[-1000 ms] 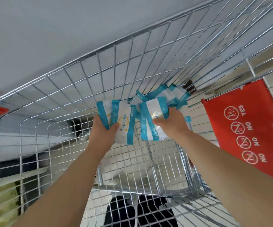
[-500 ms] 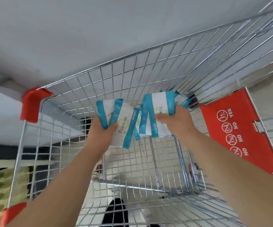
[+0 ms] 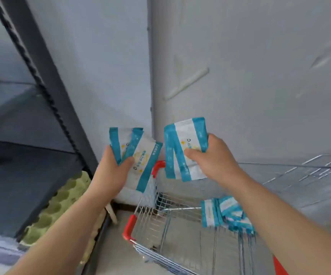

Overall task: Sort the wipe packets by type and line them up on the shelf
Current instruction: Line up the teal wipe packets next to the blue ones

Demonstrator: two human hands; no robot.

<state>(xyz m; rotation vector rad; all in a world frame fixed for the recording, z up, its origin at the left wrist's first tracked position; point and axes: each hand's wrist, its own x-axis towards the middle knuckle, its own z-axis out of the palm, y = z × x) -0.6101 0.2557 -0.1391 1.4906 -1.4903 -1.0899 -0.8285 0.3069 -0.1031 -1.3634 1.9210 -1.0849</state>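
**Grey wall corner, dark shelf at left: two packet stacks held over cart**

A grey wall (image 3: pixel 240 76) corner fills the background. A dark shelf (image 3: pixel 25 124) is seen at left, w/ a green egg tray (image 3: pixel 61 201) low beside it. A wire cart (image 3: pixel 129 228) stands below, near the wall.

The left stack (image 3: pixel 140 155) of teal-and-white packets is gripped in the left hand (image 3: pixel 111 173), thumb curled over the front face, fingers hidden behind. The right stack (image 3: pixel 180 151) is gripped in the right hand (image 3: pixel 216 157), thumb across the front, fingers wrapped round the right edge. Both stacks are held upright, apart from each other, above the cart's front end. A heap (image 3: pixel 224 215) of more packets is left in the cart, leaning loosely at its right side.

Handling, as judged: the packets are prob. light, soft & a bit squashy, w/ slick film skins. A loosely held stack can thus be expected to slide apart, and the left stack is fanned at the top. A hold across the middle, thumb in front & fingers behind, is judged best. The sealed teal edges are prob. stiffer & may be used for squaring up. Nothing fragile is implied, but hard squeezing should be avoided, since seals could be strained. Types can't be told apart; the print is too blurred.
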